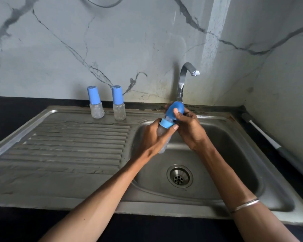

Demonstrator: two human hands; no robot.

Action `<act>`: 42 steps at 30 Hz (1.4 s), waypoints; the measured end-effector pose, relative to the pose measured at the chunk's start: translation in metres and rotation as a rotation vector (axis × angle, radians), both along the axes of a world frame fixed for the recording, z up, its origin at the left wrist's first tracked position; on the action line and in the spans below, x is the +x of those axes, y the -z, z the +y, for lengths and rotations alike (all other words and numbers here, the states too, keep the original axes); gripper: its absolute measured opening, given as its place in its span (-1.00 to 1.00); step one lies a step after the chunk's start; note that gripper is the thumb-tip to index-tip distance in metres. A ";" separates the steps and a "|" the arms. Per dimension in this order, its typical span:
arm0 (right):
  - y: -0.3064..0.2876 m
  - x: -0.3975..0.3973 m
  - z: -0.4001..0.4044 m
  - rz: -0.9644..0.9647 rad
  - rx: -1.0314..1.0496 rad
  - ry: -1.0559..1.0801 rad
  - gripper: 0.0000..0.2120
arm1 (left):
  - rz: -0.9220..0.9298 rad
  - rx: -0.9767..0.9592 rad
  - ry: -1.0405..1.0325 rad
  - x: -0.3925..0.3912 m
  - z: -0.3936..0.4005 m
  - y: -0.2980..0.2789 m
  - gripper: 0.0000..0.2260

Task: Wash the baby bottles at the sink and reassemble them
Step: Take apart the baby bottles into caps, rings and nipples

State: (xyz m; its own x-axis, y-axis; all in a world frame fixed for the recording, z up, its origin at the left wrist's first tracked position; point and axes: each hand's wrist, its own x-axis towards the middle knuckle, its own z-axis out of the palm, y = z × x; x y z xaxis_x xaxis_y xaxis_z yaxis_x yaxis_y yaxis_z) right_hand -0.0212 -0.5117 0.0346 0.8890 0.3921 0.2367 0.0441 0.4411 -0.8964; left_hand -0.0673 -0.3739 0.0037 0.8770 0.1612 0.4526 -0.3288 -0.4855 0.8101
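Over the sink basin (234, 137), a bottle (162, 137) is gripped by the left hand (152, 137) while its cap (172, 109) is grasped by the right hand (187, 126), probably so drips fall inside.

A single wide-angle view comes from the person's head, looking forward and steeply down over both forearms, which enter from the bottom edge and meet near the middle of the frame. It faces the marble-patterned back wall (112, 41) squarely, with the steel sink (234, 137) close below and right of centre, the ribbed drainboard (68, 145) to the left, and the faucet (184, 75) standing just beyond the hands. Straight lines bow toward the edges, and the dark tabletop (16, 109) frames the sink at left and bottom.
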 end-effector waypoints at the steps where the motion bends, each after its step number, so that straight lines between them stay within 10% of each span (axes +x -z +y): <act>1: -0.001 0.001 -0.003 0.006 -0.006 0.045 -0.63 | -0.003 0.004 0.014 -0.002 0.000 -0.001 -0.71; 15: -0.005 0.023 -0.042 -0.066 -0.196 0.342 -0.63 | -0.023 0.129 0.078 0.011 0.002 0.016 -0.72; 23: 0.064 0.061 -0.089 -0.085 -1.082 0.576 -0.48 | 0.009 0.058 0.097 0.036 0.009 0.040 -0.64; 42: 0.154 0.092 -0.116 0.021 -1.682 0.412 -0.41 | -0.058 0.041 0.030 0.039 0.013 0.036 -0.60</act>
